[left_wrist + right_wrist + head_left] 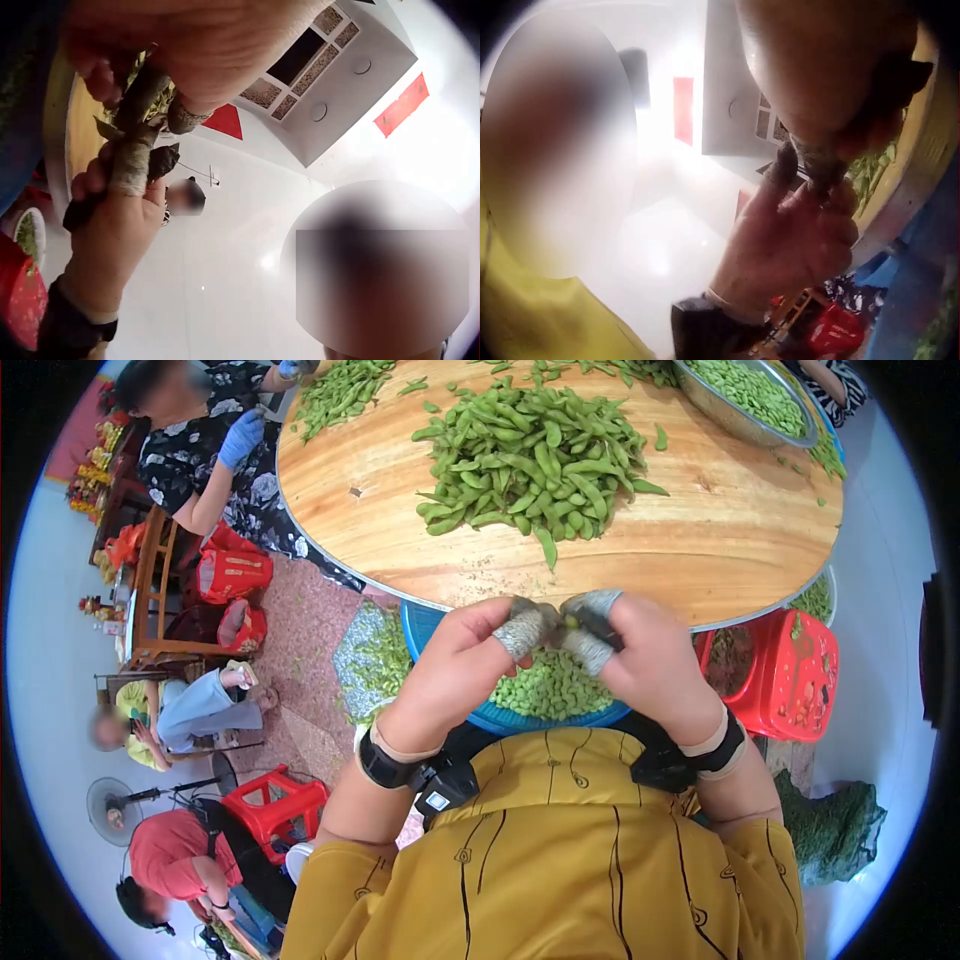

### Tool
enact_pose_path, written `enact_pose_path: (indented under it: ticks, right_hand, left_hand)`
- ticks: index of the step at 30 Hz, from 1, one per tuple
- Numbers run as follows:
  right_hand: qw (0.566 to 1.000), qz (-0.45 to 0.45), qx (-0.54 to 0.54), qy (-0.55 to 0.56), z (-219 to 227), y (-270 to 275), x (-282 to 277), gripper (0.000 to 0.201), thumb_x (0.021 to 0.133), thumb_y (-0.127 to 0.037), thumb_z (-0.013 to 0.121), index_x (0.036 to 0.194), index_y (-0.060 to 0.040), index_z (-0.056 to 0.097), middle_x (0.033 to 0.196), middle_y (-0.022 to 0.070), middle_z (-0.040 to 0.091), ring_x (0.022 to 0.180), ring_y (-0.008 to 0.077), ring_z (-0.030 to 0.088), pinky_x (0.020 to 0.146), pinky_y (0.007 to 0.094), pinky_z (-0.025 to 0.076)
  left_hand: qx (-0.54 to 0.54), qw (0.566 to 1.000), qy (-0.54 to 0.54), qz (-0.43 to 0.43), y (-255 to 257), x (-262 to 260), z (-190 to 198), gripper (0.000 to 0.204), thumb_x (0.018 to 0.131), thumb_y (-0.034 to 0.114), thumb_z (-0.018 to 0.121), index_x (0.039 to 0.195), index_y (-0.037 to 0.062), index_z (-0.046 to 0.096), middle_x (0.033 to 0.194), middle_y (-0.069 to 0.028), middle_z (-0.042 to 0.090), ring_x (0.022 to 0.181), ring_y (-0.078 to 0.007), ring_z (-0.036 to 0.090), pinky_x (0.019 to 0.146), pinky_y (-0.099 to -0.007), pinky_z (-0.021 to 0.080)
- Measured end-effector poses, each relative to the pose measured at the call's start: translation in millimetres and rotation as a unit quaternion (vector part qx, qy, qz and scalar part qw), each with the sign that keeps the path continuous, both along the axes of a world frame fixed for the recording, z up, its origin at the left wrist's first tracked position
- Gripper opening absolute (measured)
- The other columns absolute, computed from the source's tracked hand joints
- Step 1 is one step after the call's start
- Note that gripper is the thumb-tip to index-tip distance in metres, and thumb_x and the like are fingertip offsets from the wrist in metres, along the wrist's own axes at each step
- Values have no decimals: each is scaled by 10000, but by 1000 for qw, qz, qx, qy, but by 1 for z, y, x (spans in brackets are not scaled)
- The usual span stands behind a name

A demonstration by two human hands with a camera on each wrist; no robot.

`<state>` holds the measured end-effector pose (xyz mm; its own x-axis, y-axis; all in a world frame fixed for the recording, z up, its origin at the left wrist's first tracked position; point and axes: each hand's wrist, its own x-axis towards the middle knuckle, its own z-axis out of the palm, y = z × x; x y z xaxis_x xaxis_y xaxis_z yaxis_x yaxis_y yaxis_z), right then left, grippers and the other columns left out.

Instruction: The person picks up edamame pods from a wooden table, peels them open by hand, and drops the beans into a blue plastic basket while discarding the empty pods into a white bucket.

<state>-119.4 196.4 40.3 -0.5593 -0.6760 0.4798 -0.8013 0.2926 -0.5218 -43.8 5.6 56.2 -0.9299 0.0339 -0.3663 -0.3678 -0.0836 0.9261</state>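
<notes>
Both hands meet over a blue basket (pixel 410 632) of shelled green beans (pixel 553 686), just off the table's near edge. The left hand (pixel 462 660) and right hand (pixel 645 655) have wrapped thumbs and dark-covered fingertips, and together pinch a small green pod (pixel 571 622) at their tips. Fingers mostly hide the pod. In the left wrist view the right hand (pixel 120 232) faces the left hand (pixel 187 52), tips together. The right wrist view shows the left hand (pixel 787 240) curled below the right hand (pixel 832 67). A heap of pods (pixel 540 460) lies on the wooden table (pixel 350 510).
A metal bowl (pixel 750 400) of beans stands at the table's far right. Red containers (pixel 800 675) are at the right, beside the basket. On the left, a person in blue gloves (pixel 240 440) is at the table; red stools (pixel 275 810) and seated people are lower left.
</notes>
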Motion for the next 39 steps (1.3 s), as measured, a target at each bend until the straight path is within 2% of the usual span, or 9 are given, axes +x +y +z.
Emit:
enact_pose_path:
  ticks: [2, 5, 21, 24, 27, 30, 34, 37, 39]
  right_hand:
    - [888, -10, -98, -448, 12, 5, 3, 148, 842, -136, 657, 926, -30, 600, 690, -4, 569, 536, 104, 535, 490, 269, 431]
    - [775, 42, -187, -603, 4, 8, 1, 144, 896, -153, 616, 906, -10, 603, 669, -30, 546, 504, 42, 477, 460, 212, 397]
    - [840, 43, -66, -537, 2, 13, 18, 412, 830, -50, 480, 1241, -54, 505, 729, 5, 594, 497, 54, 515, 445, 205, 419]
    - [793, 56, -90, -600, -2, 12, 18, 367, 879, -68, 475, 1244, -66, 506, 684, -17, 551, 460, 42, 457, 418, 199, 384]
    - [718, 106, -123, -677, -6, 13, 15, 298, 933, -106, 469, 1225, -77, 518, 645, -33, 498, 450, 30, 406, 401, 188, 352]
    - [621, 136, -152, -757, 13, 18, 15, 245, 959, -134, 465, 1187, -69, 528, 642, -34, 477, 465, 23, 404, 399, 182, 353]
    - [637, 100, -121, -754, 13, 14, 12, 228, 945, -130, 473, 1153, -56, 532, 664, -25, 496, 474, 30, 422, 398, 183, 364]
    - [688, 79, -89, -715, -2, 7, 17, 216, 936, -123, 474, 1127, -43, 534, 678, -20, 508, 480, 38, 438, 392, 189, 375]
    - [726, 54, -81, -681, -5, 3, 22, 208, 934, -123, 472, 1116, -51, 543, 670, -16, 518, 480, 39, 451, 386, 190, 378]
  left_hand:
    - [-17, 998, 60, 32, 15, 2, 0, 178, 875, 65, 594, 1042, 8, 618, 871, -4, 625, 788, -67, 556, 705, -223, 459]
    - [-8, 990, 132, 40, 22, 4, -7, 155, 892, 79, 568, 1013, 15, 640, 819, 11, 620, 754, -35, 533, 653, -198, 447]
    - [-117, 980, 163, 18, 22, 9, -23, 101, 859, 22, 556, 941, -7, 609, 742, 3, 563, 697, -82, 506, 607, -270, 441]
    - [-482, 804, 343, -61, 16, 12, -20, 120, 834, 24, 596, 947, -17, 599, 803, 9, 587, 701, -114, 533, 608, -284, 454]
    - [-461, 805, 365, -80, 11, 12, -23, 90, 875, 60, 577, 936, -1, 602, 780, -2, 572, 663, -115, 535, 582, -276, 442]
    - [156, 987, 10, -36, 9, 16, -16, 75, 904, 74, 566, 918, 11, 603, 703, -10, 580, 615, -80, 518, 571, -236, 424]
    - [176, 984, 19, -26, 13, 15, -31, 115, 897, 112, 589, 953, 16, 617, 736, 25, 582, 606, -84, 523, 542, -247, 423]
    - [-217, 963, 157, 16, 22, 19, -29, 102, 839, 63, 640, 909, 0, 603, 700, -21, 588, 579, -169, 558, 546, -305, 451]
    - [-527, 790, 313, -2, 23, 19, -29, 115, 773, 14, 665, 848, -7, 580, 698, -120, 580, 580, -293, 564, 554, -358, 462]
